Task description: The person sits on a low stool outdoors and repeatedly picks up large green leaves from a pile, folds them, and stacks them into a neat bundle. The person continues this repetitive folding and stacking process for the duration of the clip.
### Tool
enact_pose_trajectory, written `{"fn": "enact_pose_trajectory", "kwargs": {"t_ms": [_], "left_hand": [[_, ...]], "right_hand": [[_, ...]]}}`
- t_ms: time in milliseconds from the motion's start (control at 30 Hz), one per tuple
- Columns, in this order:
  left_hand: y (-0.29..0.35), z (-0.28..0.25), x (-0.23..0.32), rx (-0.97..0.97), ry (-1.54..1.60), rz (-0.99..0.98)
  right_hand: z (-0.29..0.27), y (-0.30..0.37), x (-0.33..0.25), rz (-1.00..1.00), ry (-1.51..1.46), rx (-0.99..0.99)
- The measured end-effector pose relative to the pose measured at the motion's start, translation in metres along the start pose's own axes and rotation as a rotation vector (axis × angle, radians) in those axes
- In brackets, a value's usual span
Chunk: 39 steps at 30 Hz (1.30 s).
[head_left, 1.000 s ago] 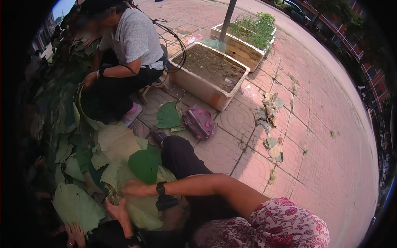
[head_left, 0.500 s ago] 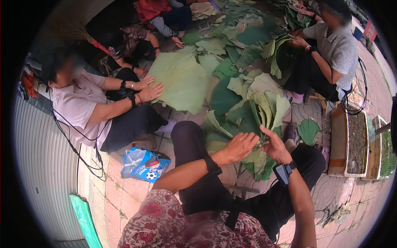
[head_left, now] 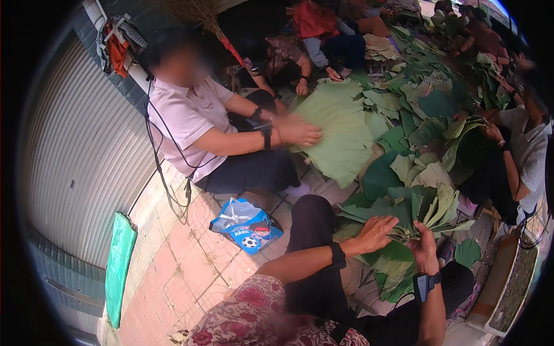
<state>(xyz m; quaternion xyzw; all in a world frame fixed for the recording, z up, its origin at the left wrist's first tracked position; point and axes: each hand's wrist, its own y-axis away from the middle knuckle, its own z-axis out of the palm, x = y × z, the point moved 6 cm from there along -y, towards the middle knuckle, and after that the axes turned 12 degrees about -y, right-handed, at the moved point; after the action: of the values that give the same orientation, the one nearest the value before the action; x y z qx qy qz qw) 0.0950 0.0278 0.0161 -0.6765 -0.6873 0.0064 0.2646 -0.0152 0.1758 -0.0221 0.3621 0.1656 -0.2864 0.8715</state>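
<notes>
Between my knees is a bundle of large green lotus leaves (head_left: 398, 202), folded and fanned upward from a gathered base. My right hand (head_left: 426, 248) closes round that base with its thumb up along the leaves. On the left side of the bundle, my left hand (head_left: 376, 233) curls its fingers onto leaf edges near the gathered part; its fingertips are partly lost against the leaves. More leaves (head_left: 392, 274) hang below my hands. Both wrists wear dark bands, and a small grey device sits on the right one.
A co-worker in a pale pink shirt (head_left: 190, 115) sits at left, hands on a broad flat leaf (head_left: 337, 130). Another in grey (head_left: 528, 127) handles leaves at right. Leaf piles (head_left: 433, 104) spread ahead. A blue bag (head_left: 247, 226), green bundle (head_left: 120, 268) and planter box (head_left: 511, 282) lie around me.
The view has swung left, so everything sits further right. The leaves in my hands have spread and tipped lower to the right. The pink-shirted co-worker's hands have moved on the flat leaf.
</notes>
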Motion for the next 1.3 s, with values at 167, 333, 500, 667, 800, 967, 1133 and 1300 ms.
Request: {"fn": "enact_pose_trajectory", "kwargs": {"t_ms": [167,333,500,667,800,967,1133,1300], "left_hand": [[0.016,-0.022,-0.034,0.139,0.031,-0.309],[0.012,-0.054,-0.069,0.214,0.419,-0.539],[0.042,-0.086,-0.097,0.318,0.112,-0.574],[0.052,-0.132,-0.09,0.416,0.104,-0.46],[0.066,-0.123,-0.104,0.439,0.411,-0.571],[0.083,-0.134,-0.107,0.466,0.479,-0.61],[0.077,-0.158,-0.096,0.532,0.348,-0.525],[0.069,-0.193,-0.093,0.549,0.325,-0.505]], "right_hand": [[0.055,0.027,0.009,0.069,0.064,-0.165],[0.074,0.025,-0.001,0.027,0.177,-0.292],[0.071,0.013,0.004,0.007,0.317,-0.239],[0.067,0.0,0.012,0.019,0.341,-0.216],[0.058,-0.007,0.015,-0.006,0.406,-0.172],[0.055,-0.01,0.028,0.017,0.507,-0.136],[0.051,-0.017,0.03,0.04,0.474,-0.098],[0.046,-0.026,0.003,-0.045,0.398,-0.04]]}}
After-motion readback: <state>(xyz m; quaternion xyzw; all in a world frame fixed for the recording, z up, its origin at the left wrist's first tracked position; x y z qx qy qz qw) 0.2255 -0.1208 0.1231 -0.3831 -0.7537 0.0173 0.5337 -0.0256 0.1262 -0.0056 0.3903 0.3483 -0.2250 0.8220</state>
